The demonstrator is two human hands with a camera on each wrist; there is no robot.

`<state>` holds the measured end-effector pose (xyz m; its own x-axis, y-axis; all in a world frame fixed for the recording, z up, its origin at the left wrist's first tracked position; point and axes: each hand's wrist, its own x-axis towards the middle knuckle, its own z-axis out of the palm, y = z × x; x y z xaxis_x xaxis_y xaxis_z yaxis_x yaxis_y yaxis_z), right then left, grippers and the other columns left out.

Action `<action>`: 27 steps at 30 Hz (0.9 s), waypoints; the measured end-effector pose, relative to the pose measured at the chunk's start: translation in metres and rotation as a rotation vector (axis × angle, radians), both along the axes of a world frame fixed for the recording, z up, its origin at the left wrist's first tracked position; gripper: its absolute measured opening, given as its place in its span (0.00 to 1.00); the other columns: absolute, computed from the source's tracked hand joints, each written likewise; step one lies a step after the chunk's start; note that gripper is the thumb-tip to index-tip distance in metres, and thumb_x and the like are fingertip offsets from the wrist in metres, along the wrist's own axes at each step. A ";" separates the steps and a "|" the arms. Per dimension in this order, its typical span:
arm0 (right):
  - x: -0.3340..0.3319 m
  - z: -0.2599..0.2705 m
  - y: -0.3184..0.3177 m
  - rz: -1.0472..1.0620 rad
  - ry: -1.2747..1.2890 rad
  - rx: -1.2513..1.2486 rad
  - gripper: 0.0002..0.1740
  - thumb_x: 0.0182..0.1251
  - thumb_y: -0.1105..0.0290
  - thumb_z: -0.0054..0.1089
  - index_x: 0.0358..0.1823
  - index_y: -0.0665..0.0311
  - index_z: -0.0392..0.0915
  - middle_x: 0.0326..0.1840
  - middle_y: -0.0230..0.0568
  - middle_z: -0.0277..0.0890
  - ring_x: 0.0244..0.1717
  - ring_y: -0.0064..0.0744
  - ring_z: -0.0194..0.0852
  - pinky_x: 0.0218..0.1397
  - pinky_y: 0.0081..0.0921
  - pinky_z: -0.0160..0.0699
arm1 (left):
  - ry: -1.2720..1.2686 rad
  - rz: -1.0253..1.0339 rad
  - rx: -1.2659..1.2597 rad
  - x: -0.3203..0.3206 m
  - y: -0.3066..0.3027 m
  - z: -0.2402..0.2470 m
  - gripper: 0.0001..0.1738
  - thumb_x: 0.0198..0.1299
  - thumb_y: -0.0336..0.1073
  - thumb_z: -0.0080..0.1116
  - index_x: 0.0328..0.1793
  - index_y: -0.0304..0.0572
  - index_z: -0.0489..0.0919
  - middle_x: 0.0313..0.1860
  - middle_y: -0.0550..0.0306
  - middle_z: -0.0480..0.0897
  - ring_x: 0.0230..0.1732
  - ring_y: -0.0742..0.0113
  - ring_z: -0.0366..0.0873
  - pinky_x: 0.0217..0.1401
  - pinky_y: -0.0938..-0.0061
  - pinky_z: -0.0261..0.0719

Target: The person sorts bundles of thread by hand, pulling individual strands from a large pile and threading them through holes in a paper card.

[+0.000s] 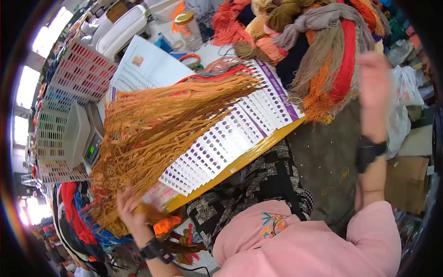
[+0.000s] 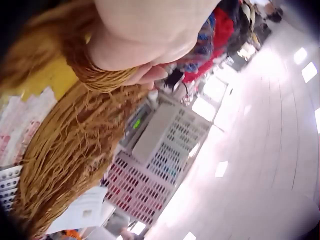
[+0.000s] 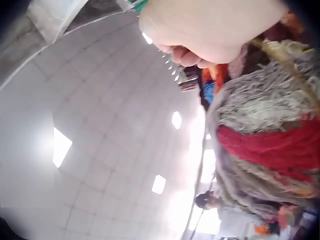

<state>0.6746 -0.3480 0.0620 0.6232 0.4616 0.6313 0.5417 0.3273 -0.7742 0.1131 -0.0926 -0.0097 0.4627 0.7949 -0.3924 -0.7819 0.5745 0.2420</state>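
Long golden-brown yarn strands (image 1: 157,115) drape across the yellow-edged table. At their lower left end is my left hand (image 1: 130,207). In the left wrist view a bundle of brown yarn (image 2: 102,77) runs round the base of that hand, and its curled fingers (image 2: 150,75) hold it. My right hand (image 1: 374,85), blurred, is raised on the right beside a heap of grey, red and orange yarn hanks (image 1: 323,51). The right wrist view shows its fingers (image 3: 187,57) bent under the palm; I cannot tell whether they hold a strand.
Under the yarn lie white shade cards with purple dots (image 1: 221,138). A printed sheet (image 1: 147,67), a lidded jar (image 1: 188,30) and red-handled scissors (image 1: 191,59) sit farther back. On the left stand a scale with a green display (image 1: 92,148) and colour-chart boards (image 1: 83,69). White plastic bags (image 1: 406,92) are at right.
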 end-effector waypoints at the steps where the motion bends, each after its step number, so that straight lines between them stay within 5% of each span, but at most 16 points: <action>1: -0.034 -0.009 0.033 0.058 0.106 -0.166 0.06 0.52 0.76 0.47 0.32 0.67 0.71 0.31 0.37 0.70 0.35 0.27 0.67 0.41 0.22 0.65 | 0.033 -0.105 -0.022 0.046 -0.001 0.002 0.21 0.61 0.36 0.40 0.56 0.29 0.61 0.23 0.68 0.68 0.13 0.85 0.59 0.15 0.90 0.58; 3: -0.084 -0.037 0.092 0.196 0.380 -0.387 0.05 0.47 0.74 0.56 0.23 0.69 0.74 0.23 0.31 0.70 0.29 0.21 0.67 0.36 0.19 0.65 | 0.135 -0.489 0.111 0.128 0.003 -0.014 0.19 0.59 0.35 0.43 0.54 0.29 0.64 0.28 0.65 0.73 0.15 0.84 0.61 0.17 0.91 0.62; 5: -0.089 -0.094 0.128 0.317 0.306 -0.506 0.06 0.45 0.72 0.58 0.24 0.68 0.75 0.24 0.33 0.73 0.28 0.21 0.69 0.32 0.20 0.66 | 0.595 -0.581 0.148 0.219 -0.021 0.011 0.16 0.57 0.32 0.44 0.50 0.29 0.67 0.35 0.59 0.76 0.18 0.84 0.63 0.17 0.91 0.64; 7: -0.100 -0.121 0.145 0.257 0.191 -0.534 0.03 0.44 0.75 0.56 0.22 0.67 0.74 0.23 0.32 0.69 0.23 0.20 0.66 0.27 0.19 0.65 | 0.492 -0.717 0.183 0.268 -0.022 -0.014 0.14 0.55 0.30 0.47 0.47 0.30 0.69 0.39 0.53 0.77 0.22 0.81 0.67 0.19 0.89 0.66; 11: -0.114 -0.145 0.152 0.112 -0.109 -0.514 0.02 0.41 0.74 0.53 0.18 0.65 0.71 0.21 0.41 0.67 0.27 0.42 0.67 0.30 0.32 0.66 | 0.947 -0.796 0.358 0.332 -0.036 -0.045 0.07 0.53 0.29 0.51 0.35 0.33 0.74 0.25 0.57 0.77 0.15 0.78 0.67 0.15 0.87 0.65; 16: -0.108 -0.139 0.145 0.178 -0.054 -0.584 0.04 0.41 0.73 0.54 0.21 0.62 0.72 0.25 0.40 0.66 0.32 0.40 0.65 0.38 0.31 0.61 | 1.194 -0.887 0.604 0.331 -0.034 -0.044 0.05 0.53 0.30 0.50 0.25 0.40 0.71 0.17 0.61 0.72 0.12 0.77 0.64 0.12 0.85 0.60; 20: -0.122 -0.143 0.141 0.126 -0.479 -0.472 0.09 0.41 0.66 0.54 0.26 0.61 0.73 0.30 0.36 0.65 0.36 0.37 0.62 0.41 0.32 0.58 | 0.926 -0.772 0.426 0.325 -0.027 -0.042 0.03 0.52 0.27 0.48 0.27 0.38 0.70 0.16 0.61 0.70 0.12 0.77 0.63 0.13 0.83 0.61; 24: -0.119 -0.146 0.138 0.242 -0.398 -0.473 0.10 0.41 0.66 0.56 0.27 0.60 0.74 0.30 0.36 0.66 0.35 0.36 0.63 0.42 0.31 0.58 | 0.860 -0.709 0.425 0.333 -0.030 -0.057 0.03 0.53 0.26 0.46 0.28 0.37 0.70 0.15 0.62 0.68 0.13 0.77 0.62 0.14 0.84 0.60; 27: -0.119 -0.147 0.138 0.216 -0.331 -0.434 0.10 0.40 0.66 0.57 0.27 0.61 0.74 0.30 0.35 0.66 0.35 0.36 0.64 0.42 0.31 0.58 | 1.072 -0.779 0.451 0.336 -0.032 -0.059 0.03 0.54 0.28 0.47 0.29 0.36 0.70 0.18 0.62 0.70 0.14 0.78 0.61 0.15 0.85 0.59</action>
